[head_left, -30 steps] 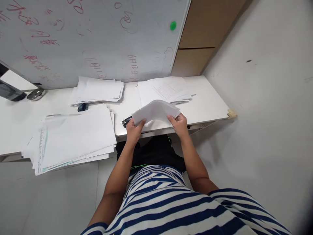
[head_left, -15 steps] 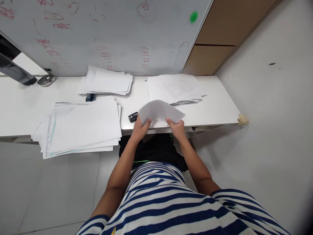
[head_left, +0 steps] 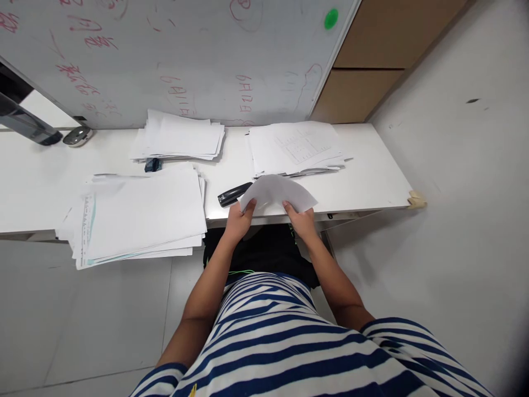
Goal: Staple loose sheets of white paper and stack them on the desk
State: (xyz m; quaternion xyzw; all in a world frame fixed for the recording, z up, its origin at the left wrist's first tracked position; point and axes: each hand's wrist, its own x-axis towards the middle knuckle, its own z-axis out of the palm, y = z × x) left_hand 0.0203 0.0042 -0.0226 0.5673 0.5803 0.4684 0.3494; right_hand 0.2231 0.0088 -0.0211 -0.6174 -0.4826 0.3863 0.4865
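Observation:
Between my two hands a white sheet of paper (head_left: 278, 190) bows upward over the front edge of the desk; whether it is one sheet or a few, I cannot tell. My left hand (head_left: 240, 219) is closed on its left near corner, thumb on top. On the other side my right hand (head_left: 302, 220) pinches the right near part, also with the thumb on top. A black stapler (head_left: 234, 194) lies on the desk just beyond my left hand, its right end partly covered by the paper.
On the white desk (head_left: 370, 187) stand a large paper pile (head_left: 144, 212) overhanging the front left edge, a back left pile (head_left: 179, 139) and a right pile (head_left: 300, 148). A small dark object (head_left: 152, 165) and a mouse (head_left: 77, 136) lie leftward. A whiteboard (head_left: 198, 60) rises behind.
The paper and both hands have shifted slightly right and toward me, and the paper arches more. More of the stapler shows now.

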